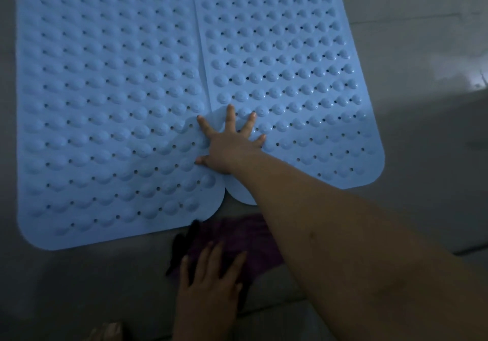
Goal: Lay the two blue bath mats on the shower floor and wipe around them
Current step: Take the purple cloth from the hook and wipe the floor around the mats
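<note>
Bare toes [107, 330] show just left of a pale ledge [277, 322] (dim, its edges blurred). Far up and right of the ledge, glare [472, 84] lights grey tile.

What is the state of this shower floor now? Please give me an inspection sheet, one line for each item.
Surface: grey shower floor, dimly lit, with a pale reflection at the right.
Job's things: left blue mat and right blue mat lie side by side, inner edges meeting; the seam bulges up a little near the hand. A purple cloth lies on the floor just below the mats.
Clutter: nothing seen.
Grippers: right hand presses flat with spread fingers on the seam; left hand rests flat on the cloth.
Cables: nothing seen.
Surroundings: toes of a foot at the bottom edge; a floor joint line runs at the upper right.
</note>
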